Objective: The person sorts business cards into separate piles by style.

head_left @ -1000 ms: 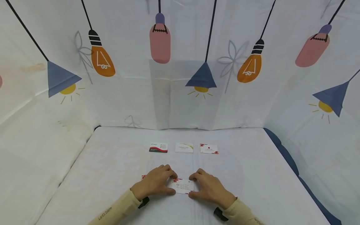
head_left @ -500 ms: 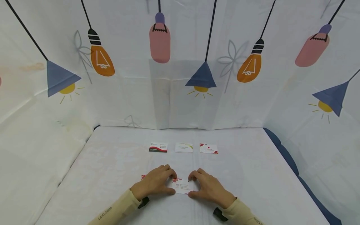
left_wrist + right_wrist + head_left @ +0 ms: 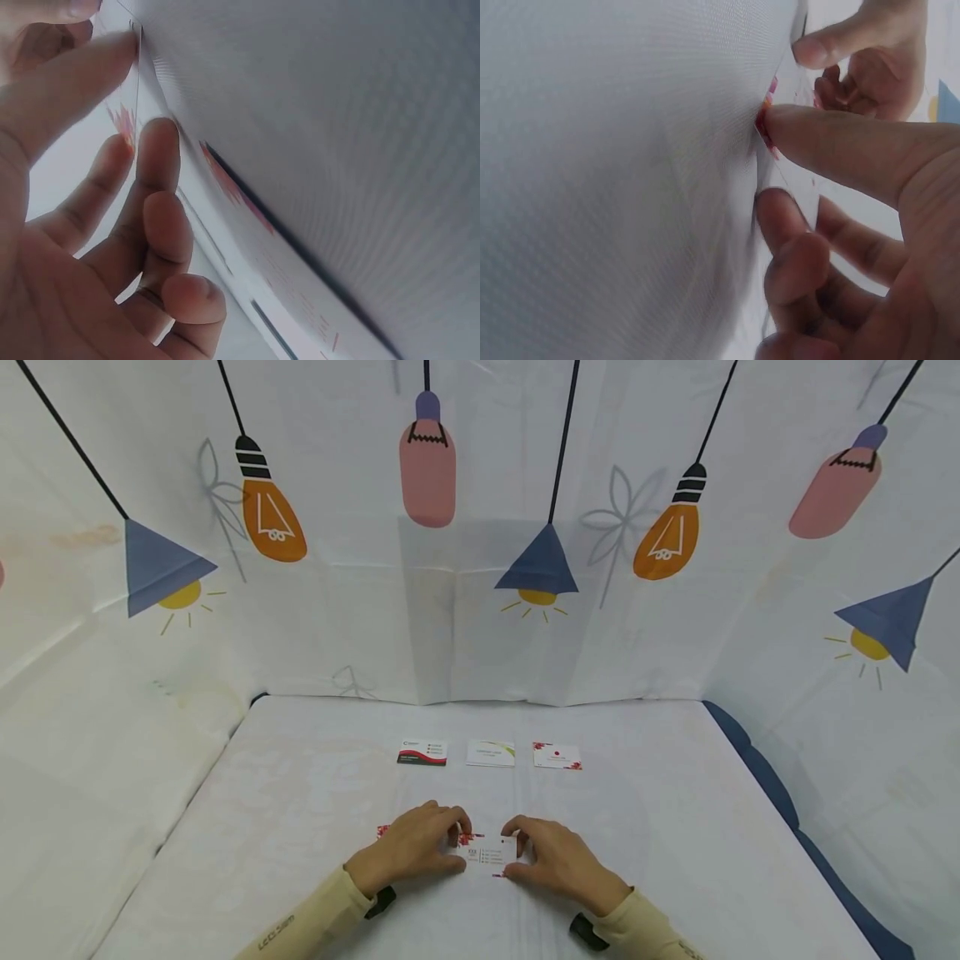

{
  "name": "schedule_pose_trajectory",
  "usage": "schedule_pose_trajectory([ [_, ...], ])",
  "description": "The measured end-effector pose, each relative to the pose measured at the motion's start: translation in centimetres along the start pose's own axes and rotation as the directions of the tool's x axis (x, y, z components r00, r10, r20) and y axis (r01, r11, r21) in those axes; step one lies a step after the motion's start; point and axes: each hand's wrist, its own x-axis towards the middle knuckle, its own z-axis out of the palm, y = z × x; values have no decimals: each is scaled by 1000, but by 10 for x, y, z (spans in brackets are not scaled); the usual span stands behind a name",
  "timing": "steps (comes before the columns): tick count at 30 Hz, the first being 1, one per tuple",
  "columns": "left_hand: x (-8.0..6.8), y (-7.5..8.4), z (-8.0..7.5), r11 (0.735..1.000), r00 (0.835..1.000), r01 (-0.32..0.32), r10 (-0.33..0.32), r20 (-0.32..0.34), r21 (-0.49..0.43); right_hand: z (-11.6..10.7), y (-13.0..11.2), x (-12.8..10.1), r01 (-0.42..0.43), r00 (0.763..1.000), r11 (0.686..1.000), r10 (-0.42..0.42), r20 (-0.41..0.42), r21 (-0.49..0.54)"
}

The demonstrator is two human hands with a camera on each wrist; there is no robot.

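Observation:
A white business card [image 3: 489, 852] with red floral corners and small print lies between my two hands near the front of the table. My left hand [image 3: 416, 843] pinches its left edge, thumb at the near side and fingers at the far side. At the opposite edge, my right hand [image 3: 558, 857] pinches it likewise; its thumb [image 3: 810, 135] covers part of the red corner in the right wrist view. Beneath my left hand, mostly hidden, lies another card with a red corner [image 3: 383, 831]. That red-marked card [image 3: 289, 277] lies on the cloth in the left wrist view.
Farther back, three cards stand in a row: a red-and-dark-green one [image 3: 422, 752], a white one with a yellow-green curve [image 3: 491, 754], and a white one with red flowers [image 3: 557, 756]. A white cloth covers the table [image 3: 300, 793]; a printed curtain [image 3: 337, 610] hangs behind.
The fingers of both hands have curled in more at the card's edges, and the card has shifted very slightly away from me. The row of cards behind stays put.

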Motion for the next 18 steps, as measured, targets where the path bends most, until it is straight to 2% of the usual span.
schedule_pose_trajectory([
  [8, -1, -1, 1, 999, 999, 18, -20, -45, -31, 1, 3, 1, 3, 1000, 998, -2, -25, 65],
  [18, 0, -1, 1, 998, 997, 17, -22, -71, -63, 0, 5, 1, 6, 998, 997, -2, -61, 80],
])
